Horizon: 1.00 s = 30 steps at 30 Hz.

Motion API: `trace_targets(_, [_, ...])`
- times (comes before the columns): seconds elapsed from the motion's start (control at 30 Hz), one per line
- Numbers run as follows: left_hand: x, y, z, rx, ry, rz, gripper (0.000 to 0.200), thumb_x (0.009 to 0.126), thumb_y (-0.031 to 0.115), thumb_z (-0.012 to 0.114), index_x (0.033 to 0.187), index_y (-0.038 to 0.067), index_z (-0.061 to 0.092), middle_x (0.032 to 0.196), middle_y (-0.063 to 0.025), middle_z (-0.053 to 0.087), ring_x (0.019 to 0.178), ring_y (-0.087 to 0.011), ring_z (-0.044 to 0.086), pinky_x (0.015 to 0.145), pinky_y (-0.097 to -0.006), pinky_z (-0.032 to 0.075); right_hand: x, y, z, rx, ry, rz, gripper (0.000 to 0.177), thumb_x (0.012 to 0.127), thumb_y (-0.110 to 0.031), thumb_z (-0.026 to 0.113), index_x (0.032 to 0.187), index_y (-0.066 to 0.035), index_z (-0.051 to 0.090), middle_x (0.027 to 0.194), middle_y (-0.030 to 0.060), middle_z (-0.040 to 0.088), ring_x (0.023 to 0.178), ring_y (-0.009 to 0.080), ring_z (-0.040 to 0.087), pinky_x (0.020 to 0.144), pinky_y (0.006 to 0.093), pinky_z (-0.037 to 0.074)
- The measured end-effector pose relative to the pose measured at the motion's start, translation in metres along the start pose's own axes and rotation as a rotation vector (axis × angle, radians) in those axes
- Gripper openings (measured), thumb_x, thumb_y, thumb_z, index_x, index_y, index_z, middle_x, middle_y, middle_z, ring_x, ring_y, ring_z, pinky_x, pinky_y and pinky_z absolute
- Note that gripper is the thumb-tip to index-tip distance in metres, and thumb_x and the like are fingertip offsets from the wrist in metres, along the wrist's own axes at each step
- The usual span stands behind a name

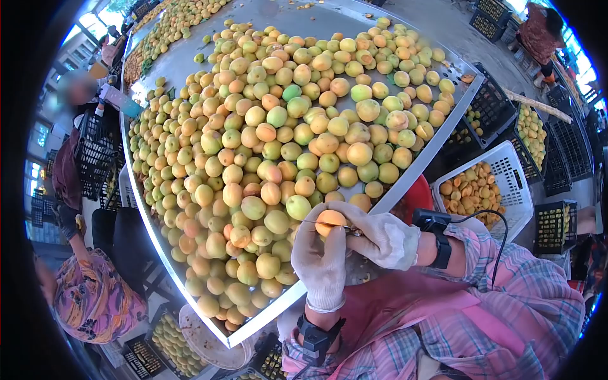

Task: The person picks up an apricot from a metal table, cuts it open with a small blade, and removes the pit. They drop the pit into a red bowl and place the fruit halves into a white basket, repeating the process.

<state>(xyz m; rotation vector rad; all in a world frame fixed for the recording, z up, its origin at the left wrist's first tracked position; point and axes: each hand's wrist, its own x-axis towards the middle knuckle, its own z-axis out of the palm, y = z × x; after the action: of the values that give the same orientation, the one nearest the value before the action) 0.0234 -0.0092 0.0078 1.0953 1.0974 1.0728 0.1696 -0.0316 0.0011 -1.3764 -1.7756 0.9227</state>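
Note:
My left hand (322, 263), in a whitish glove, is closed around an orange apricot (330, 221) just over the front edge of the metal table. My right hand (387, 239), gloved too, is closed on a small knife whose thin blade lies against the apricot; its handle is mostly hidden in my fingers. Beyond both hands spreads a large heap of yellow, green and orange apricots (278, 136), the closest ones right beside my left fingers.
The table's metal rim (437, 142) runs along my side. A white crate (516, 183) of halved apricots stands right, beside a red bucket (417, 195). Black crates (487, 101) lie beyond. A white basin (215, 339) sits below the left corner. Other people work at left and far right.

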Motion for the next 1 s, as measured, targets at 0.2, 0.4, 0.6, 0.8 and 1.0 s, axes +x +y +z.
trace_targets(0.2, [0.001, 0.001, 0.002, -0.15, -0.016, -0.016, 0.039, 0.09, 0.0, 0.054, 0.128, -0.007, 0.052, 0.112, -0.0084, 0.062, 0.097, -0.0124, 0.059, 0.085, -0.0238, 0.047, 0.008, 0.003, -0.011, 0.135, -0.064, 0.027, 0.052, 0.097, -0.032, 0.05, 0.143, -0.012, 0.034, 0.091, 0.0197, 0.065, 0.081, 0.0372, 0.064, 0.069, 0.0416, 0.05])
trace_targets(0.4, [0.01, -0.002, -0.007, -0.3, -0.166, -0.136, 0.047, 0.09, 0.009, 0.048, 0.133, -0.01, 0.045, 0.118, -0.0125, 0.059, 0.105, -0.0159, 0.058, 0.092, -0.0283, 0.046, 0.008, 0.016, -0.016, 0.041, -0.039, -0.05, 0.05, 0.098, -0.024, 0.05, 0.142, -0.004, 0.035, 0.111, 0.0227, 0.06, 0.087, 0.031, 0.065, 0.071, 0.0379, 0.051])
trace_targets(0.6, [0.011, 0.009, -0.012, -0.12, -0.241, -0.196, 0.049, 0.091, 0.009, 0.047, 0.137, -0.008, 0.043, 0.119, -0.0113, 0.059, 0.103, -0.0157, 0.058, 0.091, -0.0283, 0.047, 0.005, 0.0, -0.03, 0.324, -0.103, 0.21, 0.048, 0.098, -0.027, 0.051, 0.137, -0.002, 0.04, 0.088, 0.019, 0.062, 0.083, 0.0319, 0.065, 0.072, 0.0369, 0.051])
trace_targets(0.8, [0.012, 0.003, -0.011, -0.086, -0.307, -0.064, 0.047, 0.097, 0.01, 0.042, 0.14, -0.008, 0.037, 0.12, -0.014, 0.057, 0.1, -0.0156, 0.059, 0.084, -0.0264, 0.052, 0.008, -0.016, -0.051, 0.405, -0.035, 0.386, 0.031, 0.096, -0.014, 0.043, 0.119, 0.006, 0.048, 0.061, 0.0015, 0.053, 0.059, 0.016, 0.056, 0.077, 0.029, 0.048])
trace_targets(1.0, [0.005, 0.012, -0.011, -0.429, -0.279, -0.215, 0.047, 0.1, 0.014, 0.047, 0.14, -0.007, 0.034, 0.115, -0.0122, 0.056, 0.092, -0.0162, 0.063, 0.083, -0.0323, 0.055, -0.049, -0.009, -0.105, 0.398, 0.161, 0.295, 0.039, 0.103, -0.029, 0.038, 0.124, 0.003, 0.044, 0.063, -0.0014, 0.049, 0.041, 0.0094, 0.049, 0.048, 0.0219, 0.045])
